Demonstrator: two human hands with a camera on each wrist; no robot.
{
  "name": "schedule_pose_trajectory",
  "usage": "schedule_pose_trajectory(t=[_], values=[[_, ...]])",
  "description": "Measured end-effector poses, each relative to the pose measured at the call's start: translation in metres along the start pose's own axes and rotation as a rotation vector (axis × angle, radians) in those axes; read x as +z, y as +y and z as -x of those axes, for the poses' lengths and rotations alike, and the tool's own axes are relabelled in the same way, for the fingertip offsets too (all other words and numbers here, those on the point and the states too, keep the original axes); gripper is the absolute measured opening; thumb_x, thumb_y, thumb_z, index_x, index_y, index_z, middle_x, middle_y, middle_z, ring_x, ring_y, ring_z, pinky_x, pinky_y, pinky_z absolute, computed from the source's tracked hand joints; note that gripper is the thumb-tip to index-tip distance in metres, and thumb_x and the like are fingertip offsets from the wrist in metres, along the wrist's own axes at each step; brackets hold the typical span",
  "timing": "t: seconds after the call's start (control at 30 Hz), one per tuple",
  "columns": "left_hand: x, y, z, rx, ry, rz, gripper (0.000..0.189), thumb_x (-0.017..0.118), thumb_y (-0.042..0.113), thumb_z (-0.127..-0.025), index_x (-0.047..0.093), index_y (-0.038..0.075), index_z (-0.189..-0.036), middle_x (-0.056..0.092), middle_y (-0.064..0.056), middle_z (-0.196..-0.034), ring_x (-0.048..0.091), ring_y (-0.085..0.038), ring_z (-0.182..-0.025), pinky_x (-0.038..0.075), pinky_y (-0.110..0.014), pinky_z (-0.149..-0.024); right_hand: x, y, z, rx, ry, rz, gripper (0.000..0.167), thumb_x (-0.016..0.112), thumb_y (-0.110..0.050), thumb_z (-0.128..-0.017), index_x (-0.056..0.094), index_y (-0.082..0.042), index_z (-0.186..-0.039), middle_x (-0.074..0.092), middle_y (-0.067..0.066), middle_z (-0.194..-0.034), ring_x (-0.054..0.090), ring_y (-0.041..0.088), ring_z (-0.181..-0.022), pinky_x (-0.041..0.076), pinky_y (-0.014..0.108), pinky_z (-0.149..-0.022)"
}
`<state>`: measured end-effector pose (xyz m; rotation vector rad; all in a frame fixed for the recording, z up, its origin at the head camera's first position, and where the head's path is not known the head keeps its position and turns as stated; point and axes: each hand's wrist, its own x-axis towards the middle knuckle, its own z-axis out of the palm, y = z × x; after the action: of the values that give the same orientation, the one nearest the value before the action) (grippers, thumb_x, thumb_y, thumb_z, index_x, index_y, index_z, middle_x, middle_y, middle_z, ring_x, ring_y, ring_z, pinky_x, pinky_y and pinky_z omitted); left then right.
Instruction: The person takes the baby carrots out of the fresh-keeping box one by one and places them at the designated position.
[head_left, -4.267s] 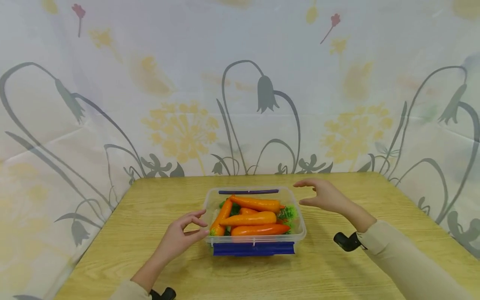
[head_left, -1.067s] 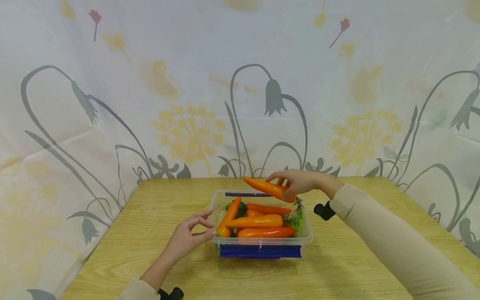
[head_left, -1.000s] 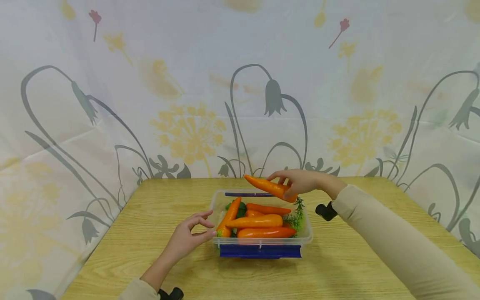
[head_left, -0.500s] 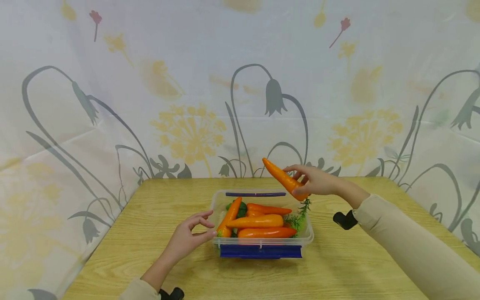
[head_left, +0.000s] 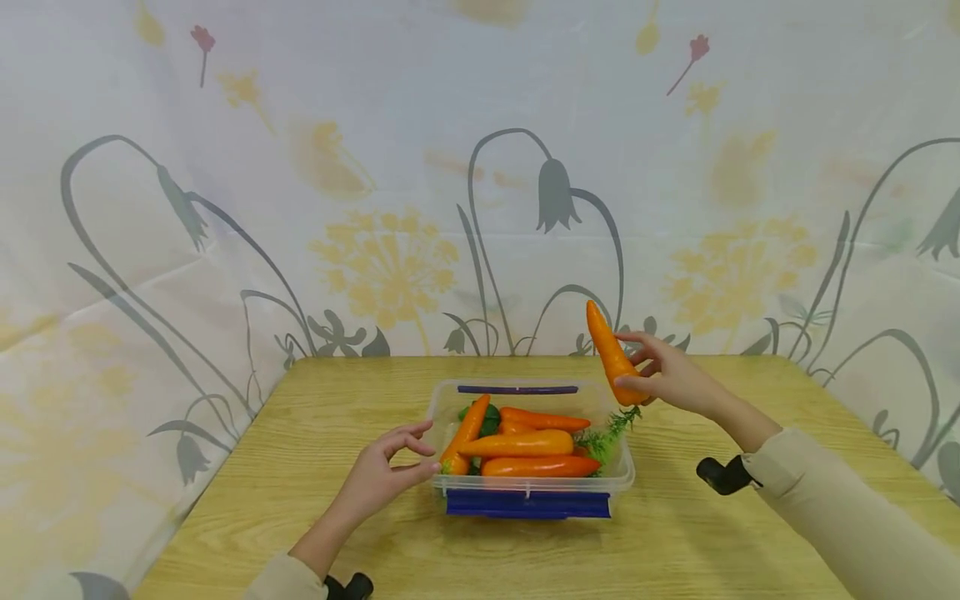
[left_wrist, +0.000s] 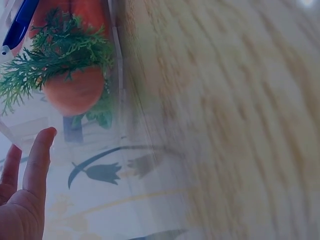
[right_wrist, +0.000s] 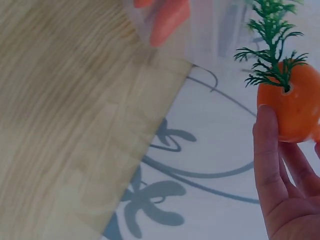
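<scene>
My right hand [head_left: 670, 374] pinches an orange carrot [head_left: 609, 348] by its thick end, with the tip pointing up, above the right back side of the clear plastic box [head_left: 624, 479]. Green leaves [right_wrist: 273, 47] sprout from the carrot's thick end in the right wrist view. My left hand [head_left: 378, 471] is at the box's left side, its fingers loosely bent and holding nothing. The fingertips are at or very near the rim; whether they touch it I cannot tell. Inside the box lie several more carrots [head_left: 517, 444] and green leaves.
The box has blue latches [head_left: 528, 503] folded out at front and back. It stands on a wood-grain table [head_left: 360, 392]. A flower-printed cloth [head_left: 480, 167] hangs behind the table's back edge. A dark green piece [head_left: 490, 418] lies among the carrots.
The right hand, empty at first, took the rear carrot out of the box. It then carried it up and right while tilting it more upright. The left hand stayed beside the box.
</scene>
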<state>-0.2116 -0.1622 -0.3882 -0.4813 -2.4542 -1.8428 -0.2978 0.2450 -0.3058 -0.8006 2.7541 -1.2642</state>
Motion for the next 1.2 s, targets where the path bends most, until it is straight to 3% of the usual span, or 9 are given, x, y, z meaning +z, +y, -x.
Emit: schedule_pose_trajectory(t=[0.23,0.57,0.7,0.8,1.0,1.2], values=[[0.001,-0.002,0.0,0.003,0.003,-0.009,0.022,0.074,0.018,-0.081,0.067,0.001,-0.093,0.046,-0.014,-0.137,0.038,-0.036,-0.128,0.048,-0.038,-0.089,0.005,0.016,0.014,0.053,0.059,-0.145,0.07,0.064,-0.02,-0.09,0.025,-0.002,-0.145,0.051,0.028,-0.11,0.063,0.03,-0.083,0.056,0.038,-0.059],[0.001,-0.001,0.0,0.004,0.007,-0.013,0.019,0.074,0.018,-0.081,0.068,0.004,-0.092,0.047,-0.013,-0.137,0.038,-0.033,-0.128,0.047,-0.041,-0.09,0.012,0.037,0.026,0.115,0.126,-0.22,0.07,0.063,-0.02,-0.09,0.024,0.0,-0.144,0.051,0.03,-0.11,0.064,0.028,-0.08,0.056,0.044,-0.061],[0.001,0.0,0.001,0.017,0.011,-0.039,0.017,0.074,0.018,-0.081,0.068,0.006,-0.092,0.048,-0.012,-0.136,0.039,-0.032,-0.128,0.034,-0.051,-0.101,0.015,0.045,0.029,0.118,0.13,-0.269,0.066,0.061,-0.018,-0.092,0.025,-0.001,-0.144,0.051,0.03,-0.108,0.064,0.026,-0.079,0.055,0.045,-0.062],[0.001,0.001,0.002,0.023,0.007,-0.044,0.017,0.073,0.018,-0.082,0.068,0.005,-0.093,0.048,-0.012,-0.136,0.039,-0.032,-0.128,0.03,-0.054,-0.103,0.018,0.052,0.03,0.127,0.129,-0.298,0.064,0.06,-0.018,-0.093,0.025,0.0,-0.144,0.052,0.029,-0.106,0.063,0.025,-0.078,0.055,0.043,-0.062],[0.001,0.0,0.002,0.013,0.009,-0.049,0.017,0.073,0.019,-0.082,0.068,0.007,-0.093,0.048,-0.011,-0.136,0.038,-0.031,-0.129,0.032,-0.053,-0.102,0.027,0.068,0.033,0.183,0.112,-0.303,0.065,0.061,-0.019,-0.092,0.026,0.003,-0.142,0.054,0.027,-0.104,0.064,0.027,-0.076,0.056,0.043,-0.062],[0.001,-0.001,0.002,0.017,0.003,-0.03,0.02,0.072,0.018,-0.083,0.068,0.003,-0.095,0.047,-0.012,-0.137,0.036,-0.034,-0.129,0.044,-0.045,-0.093,0.035,0.082,0.036,0.244,0.06,-0.312,0.068,0.062,-0.02,-0.091,0.024,0.006,-0.142,0.055,0.024,-0.103,0.064,0.028,-0.076,0.056,0.041,-0.063]])
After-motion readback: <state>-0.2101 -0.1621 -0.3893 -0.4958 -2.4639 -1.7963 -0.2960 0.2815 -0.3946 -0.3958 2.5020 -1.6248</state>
